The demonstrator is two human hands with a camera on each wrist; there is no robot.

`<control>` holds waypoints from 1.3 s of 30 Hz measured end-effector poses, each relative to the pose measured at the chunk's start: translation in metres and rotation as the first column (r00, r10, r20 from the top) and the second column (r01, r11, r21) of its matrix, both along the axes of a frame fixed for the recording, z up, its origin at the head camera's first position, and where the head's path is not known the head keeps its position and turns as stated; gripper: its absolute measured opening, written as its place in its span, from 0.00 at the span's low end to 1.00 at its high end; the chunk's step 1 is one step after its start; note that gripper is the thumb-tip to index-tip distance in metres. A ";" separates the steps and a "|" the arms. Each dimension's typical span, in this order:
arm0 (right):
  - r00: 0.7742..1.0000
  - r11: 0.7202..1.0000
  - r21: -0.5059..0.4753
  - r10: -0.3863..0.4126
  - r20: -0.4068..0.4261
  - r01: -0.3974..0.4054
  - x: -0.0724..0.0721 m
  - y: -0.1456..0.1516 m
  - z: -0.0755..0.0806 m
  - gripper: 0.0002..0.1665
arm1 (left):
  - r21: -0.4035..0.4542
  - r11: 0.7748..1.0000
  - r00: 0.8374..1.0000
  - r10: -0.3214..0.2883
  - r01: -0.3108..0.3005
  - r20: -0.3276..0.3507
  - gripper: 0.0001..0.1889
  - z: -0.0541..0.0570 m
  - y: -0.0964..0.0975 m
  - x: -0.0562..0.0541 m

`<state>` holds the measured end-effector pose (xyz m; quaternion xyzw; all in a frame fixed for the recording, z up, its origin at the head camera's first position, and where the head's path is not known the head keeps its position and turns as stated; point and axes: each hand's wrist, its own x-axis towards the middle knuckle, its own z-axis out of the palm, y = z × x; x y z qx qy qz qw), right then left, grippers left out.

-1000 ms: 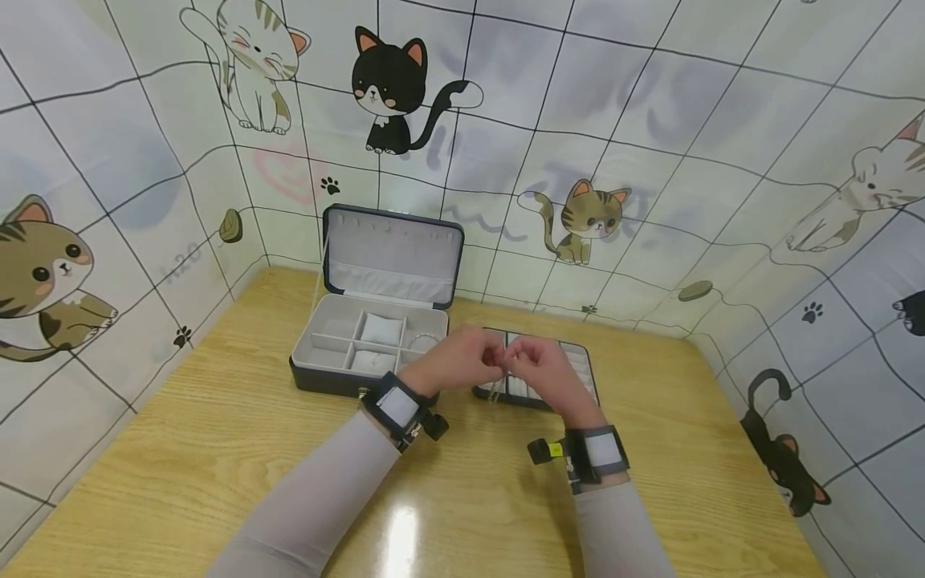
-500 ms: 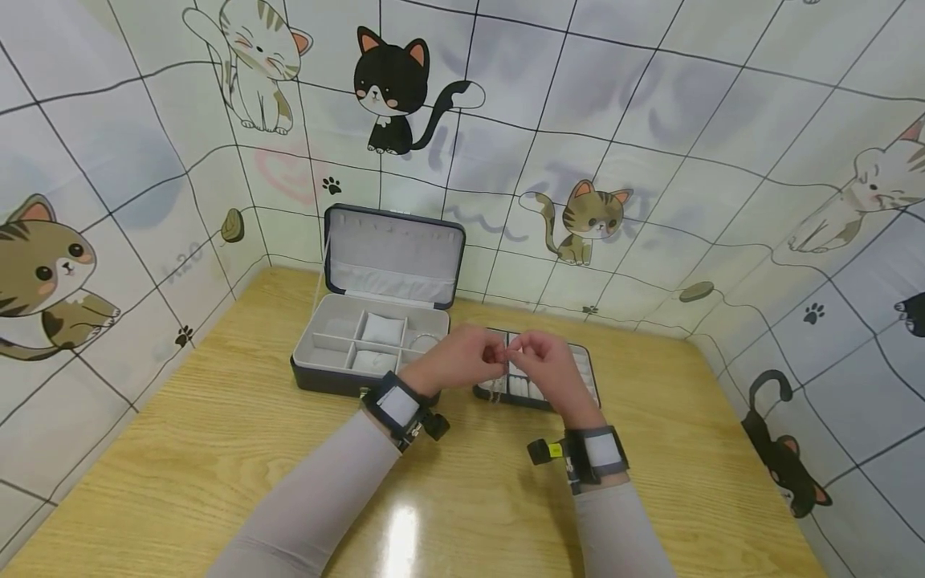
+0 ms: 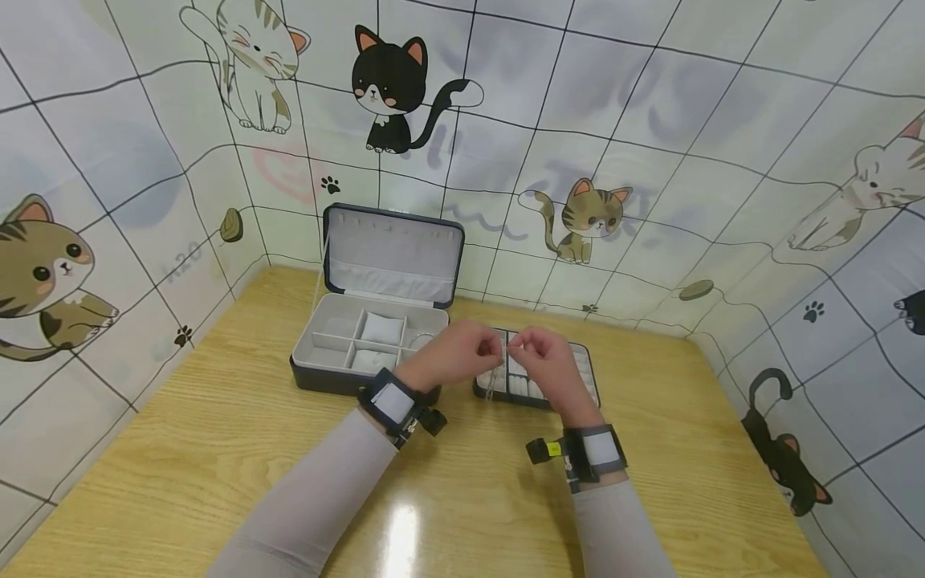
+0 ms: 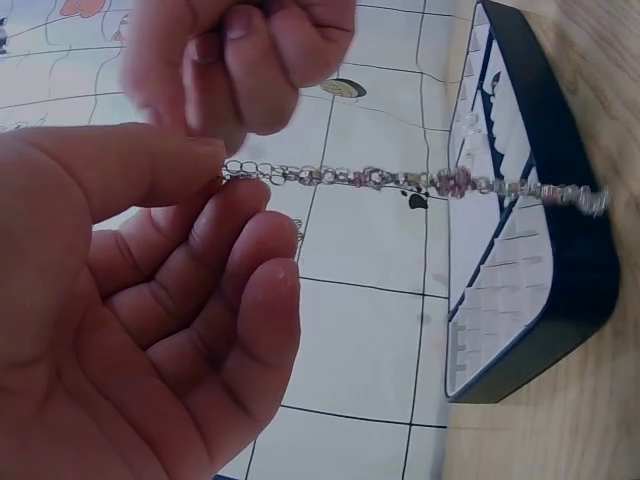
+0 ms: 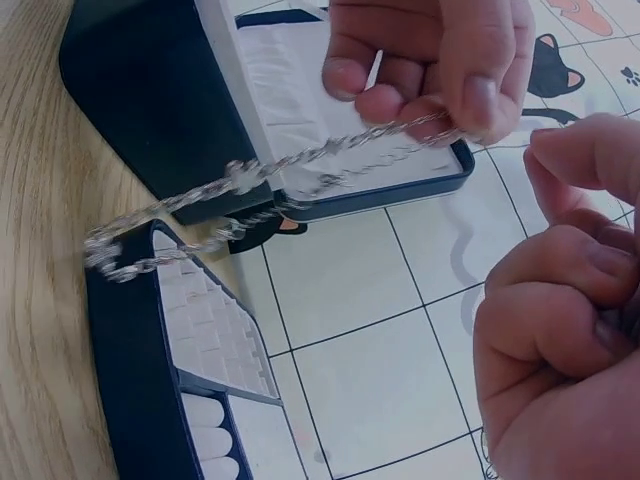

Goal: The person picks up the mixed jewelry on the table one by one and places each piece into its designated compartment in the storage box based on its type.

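Note:
My left hand [image 3: 462, 353] pinches one end of a silver chain bracelet [image 4: 375, 178] with small pinkish stones between thumb and forefinger. In the right wrist view the bracelet [image 5: 240, 178] hangs as a doubled strand, both runs meeting at those fingertips. Close beside it is my right hand [image 3: 547, 361], its fingers curled and its thumb and forefinger tips close together. No thing shows between the right fingertips, though a tiny part could be hidden. Below both hands lies a dark jewelry tray [image 3: 518, 395] with pale ring rolls and compartments.
On the left stands a dark jewelry box [image 3: 325, 379] with its lid raised, holding white cushions [image 3: 381, 329] and a ring-shaped piece [image 3: 422, 340]. A wooden table [image 3: 462, 498] carries everything. Behind it hangs a cat-printed cloth [image 3: 499, 144].
The hands have drawn slightly apart at the fingertips, my left hand shifting a little up and left. The bracelet hangs from the left fingers and has swung slightly left.

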<state>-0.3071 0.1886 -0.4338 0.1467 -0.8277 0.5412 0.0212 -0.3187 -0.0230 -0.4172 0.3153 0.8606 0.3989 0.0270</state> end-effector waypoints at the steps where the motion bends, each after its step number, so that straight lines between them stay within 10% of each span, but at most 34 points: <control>1: 1.000 1.000 -0.001 -0.006 0.001 0.006 -0.001 0.000 -0.001 0.10 | -0.001 1.000 1.000 0.008 -0.008 -0.004 0.07 0.001 -0.001 0.000; 17: 0.983 0.973 0.142 0.183 -0.014 -0.179 -0.009 -0.004 -0.017 0.11 | 0.063 0.997 0.997 0.058 -0.055 -0.050 0.04 0.007 -0.005 0.001; 39: 0.994 0.993 -0.044 0.113 -0.012 -0.113 -0.005 -0.007 -0.019 0.10 | -0.019 0.998 0.991 0.061 -0.063 -0.119 0.05 -0.002 -0.006 -0.005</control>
